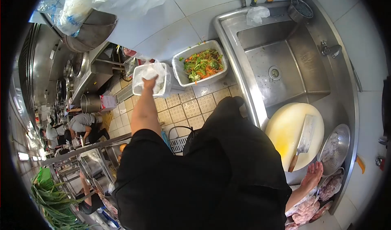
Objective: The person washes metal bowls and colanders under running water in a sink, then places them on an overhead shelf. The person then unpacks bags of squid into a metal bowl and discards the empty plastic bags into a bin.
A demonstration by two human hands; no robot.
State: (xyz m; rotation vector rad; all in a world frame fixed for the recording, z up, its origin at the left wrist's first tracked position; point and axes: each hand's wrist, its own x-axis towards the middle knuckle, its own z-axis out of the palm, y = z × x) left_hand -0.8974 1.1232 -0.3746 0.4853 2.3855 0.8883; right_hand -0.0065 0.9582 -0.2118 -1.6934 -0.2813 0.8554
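My left arm reaches down to a white bin on the floor. My left hand is closed on a thin clear plastic bag at the bin's opening; its fingertips are partly hidden. My right hand is open, fingers stretched out, beside the round cutting board and the metal colander. A cleaver with a wooden handle lies flat on the board. Pale pieces of raw meat lie just past my right hand.
A second white bin holds vegetable scraps. The steel sink has a tap on its far side. Yellow-handled tools hang by the wall. A floor drain grate lies near my legs. Other people work farther left, near leafy greens.
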